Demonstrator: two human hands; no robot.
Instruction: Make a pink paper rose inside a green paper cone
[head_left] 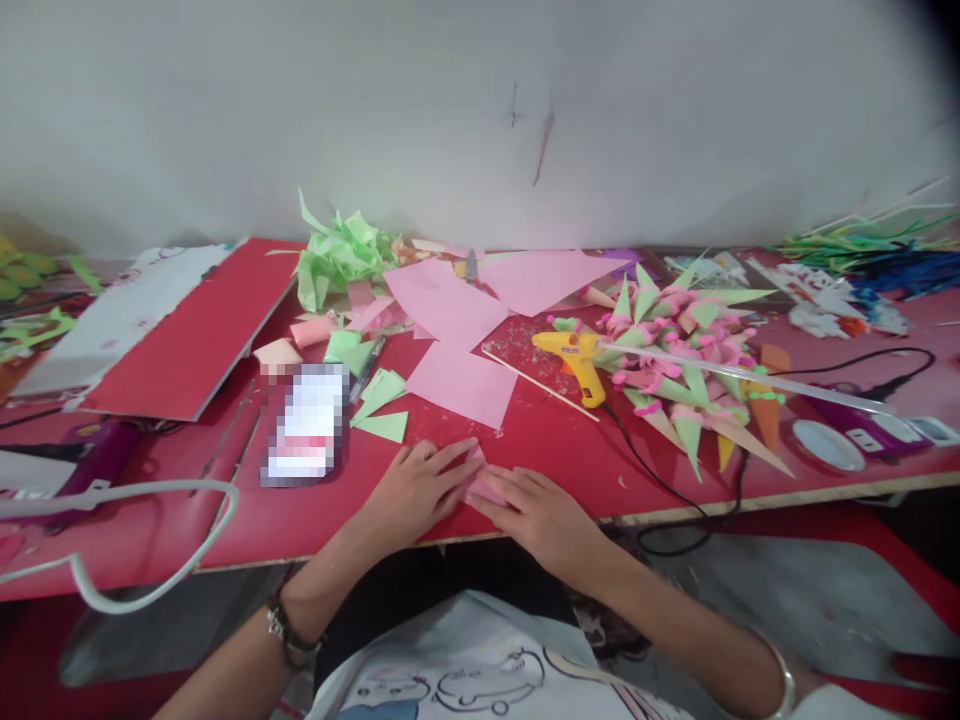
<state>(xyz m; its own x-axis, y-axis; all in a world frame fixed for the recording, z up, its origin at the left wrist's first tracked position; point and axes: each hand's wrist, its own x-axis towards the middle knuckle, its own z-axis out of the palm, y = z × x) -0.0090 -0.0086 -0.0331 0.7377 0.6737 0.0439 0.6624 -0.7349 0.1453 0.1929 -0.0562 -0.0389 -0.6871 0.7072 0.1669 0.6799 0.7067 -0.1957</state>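
Note:
Near the front edge of the red table, a small pink paper piece (pixel 486 488) lies between my hands. My left hand (pixel 421 492) has its fingers pressed together on the paper's left side. From the right, my right hand (pixel 534 512) holds the same paper with its fingers close together. Part of the paper is hidden under the fingers. Just beyond it lies a pink paper sheet (pixel 461 385), with more pink sheets overlapping behind. Cut light green paper pieces (pixel 382 425) are left of that sheet.
A phone (pixel 306 425) lies to the left. The yellow glue gun (pixel 574 362) rests on the right, beside many pink and green paper flowers (pixel 682 350). Crumpled green paper (pixel 337 255) is at the back. A white curved tube (pixel 217 490) overhangs the front-left edge.

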